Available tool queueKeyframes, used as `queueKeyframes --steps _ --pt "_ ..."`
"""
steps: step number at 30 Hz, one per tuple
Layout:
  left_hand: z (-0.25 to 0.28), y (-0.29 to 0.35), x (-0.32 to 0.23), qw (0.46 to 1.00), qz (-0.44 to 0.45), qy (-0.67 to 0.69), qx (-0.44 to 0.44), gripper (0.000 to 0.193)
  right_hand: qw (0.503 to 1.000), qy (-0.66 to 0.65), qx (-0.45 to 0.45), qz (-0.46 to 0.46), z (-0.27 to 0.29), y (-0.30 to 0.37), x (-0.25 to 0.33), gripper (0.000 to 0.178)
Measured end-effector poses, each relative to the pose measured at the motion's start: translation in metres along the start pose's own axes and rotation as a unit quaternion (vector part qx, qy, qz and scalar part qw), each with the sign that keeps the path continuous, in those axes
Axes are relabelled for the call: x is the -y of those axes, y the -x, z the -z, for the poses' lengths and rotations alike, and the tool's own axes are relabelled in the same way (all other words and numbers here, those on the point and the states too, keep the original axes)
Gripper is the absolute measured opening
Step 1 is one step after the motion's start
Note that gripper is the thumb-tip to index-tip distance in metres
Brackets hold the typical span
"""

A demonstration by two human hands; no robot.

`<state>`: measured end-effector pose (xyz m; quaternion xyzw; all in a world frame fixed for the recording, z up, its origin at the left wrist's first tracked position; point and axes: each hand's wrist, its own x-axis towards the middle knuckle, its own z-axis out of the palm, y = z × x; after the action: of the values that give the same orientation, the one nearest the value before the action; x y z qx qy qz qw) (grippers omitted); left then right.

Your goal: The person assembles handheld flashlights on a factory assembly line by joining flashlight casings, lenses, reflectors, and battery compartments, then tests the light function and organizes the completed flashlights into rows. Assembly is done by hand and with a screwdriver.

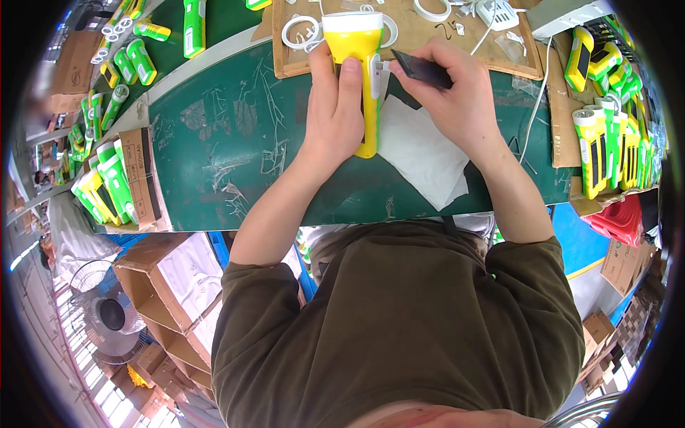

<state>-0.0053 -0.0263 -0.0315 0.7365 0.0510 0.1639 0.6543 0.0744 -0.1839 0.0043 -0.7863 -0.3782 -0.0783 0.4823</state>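
A yellow flashlight with a white head ring stands lengthwise over the bench, its head pointing away from me. My left hand is closed around its body, the thumb lying along the top. In my right hand, between thumb and fingers, is a dark flat piece with a small pale tip. That tip meets or nearly meets the flashlight's right side, by a small grey-white part. A crumpled white sheet lies on the bench below my right hand.
Ahead lies a brown board with white rings and a white plug adapter. A cable hangs at right. Boxed flashlights stand at left and right; more lie on the green bench at upper left.
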Motion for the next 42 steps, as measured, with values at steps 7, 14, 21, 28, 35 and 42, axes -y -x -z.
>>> queueKeyframes --steps 7,14,21,28,35,42 --pt "-0.006 0.006 -0.019 0.988 -0.023 -0.15 -0.033 0.041 0.998 -0.012 0.06 -0.029 0.006 -0.003 -0.002 0.02" --pt "0.03 -0.019 -0.004 0.983 0.086 0.116 -0.114 0.041 0.994 0.092 -0.062 0.025 0.007 -0.011 -0.009 0.019" --pt "0.008 -0.017 -0.012 0.932 0.026 0.356 -0.062 0.059 0.959 -0.176 0.194 -0.107 -0.002 0.008 0.015 0.05" --pt "-0.022 -0.042 -0.038 0.991 -0.073 -0.09 -0.062 0.04 0.964 -0.178 0.158 -0.115 0.031 0.006 0.019 0.048" --pt "0.091 -0.148 -0.01 0.803 -0.193 -0.549 -0.129 0.039 0.963 -0.03 -0.264 -0.037 0.138 0.039 0.001 0.038" --pt "0.131 -0.202 0.033 0.824 0.093 -0.556 -0.059 0.075 0.811 0.311 -0.424 -0.256 0.32 0.082 -0.1 0.038"
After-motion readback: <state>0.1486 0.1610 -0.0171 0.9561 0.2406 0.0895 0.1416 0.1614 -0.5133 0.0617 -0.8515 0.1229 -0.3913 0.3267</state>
